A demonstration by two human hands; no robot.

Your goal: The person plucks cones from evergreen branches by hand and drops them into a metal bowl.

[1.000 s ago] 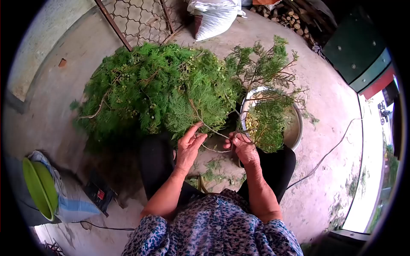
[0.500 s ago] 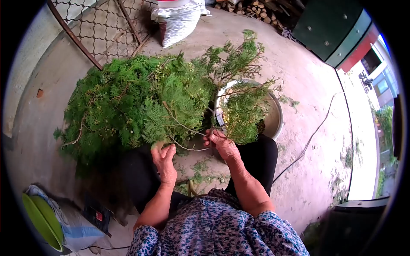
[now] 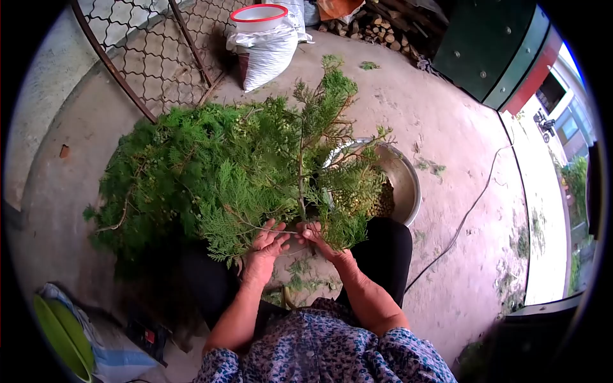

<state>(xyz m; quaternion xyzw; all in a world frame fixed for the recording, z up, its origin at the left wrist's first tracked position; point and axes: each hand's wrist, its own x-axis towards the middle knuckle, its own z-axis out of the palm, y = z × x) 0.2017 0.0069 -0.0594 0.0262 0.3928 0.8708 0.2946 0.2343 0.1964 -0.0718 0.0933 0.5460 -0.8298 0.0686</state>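
My right hand (image 3: 321, 241) is closed around the lower stem of a leafy evergreen branch (image 3: 301, 159), which stands up in front of me with flat, scaly sprays. Close beside it, my left hand (image 3: 263, 252) has its fingers apart, under a thin side twig (image 3: 271, 230) that crosses over them. I cannot make out a firm grip there. Behind and to the left spreads a big heap of cut evergreen branches (image 3: 159, 166). To the right, partly hidden by the branch, a metal basin (image 3: 408, 185) holds many small yellowish-green cones (image 3: 383, 203).
A white sack (image 3: 268, 60) stands at the back, with a red-rimmed white bowl (image 3: 258, 19) on it. A rusty wire-mesh frame (image 3: 153, 57) leans at the left. Firewood (image 3: 386, 32) is stacked behind. A cable (image 3: 469, 210) crosses the floor; a green basin (image 3: 60, 335) sits front left.
The branch has swung left and stands more over the heap, uncovering more of the basin. My right hand has shifted left and down; my left hand has moved right, close to it.
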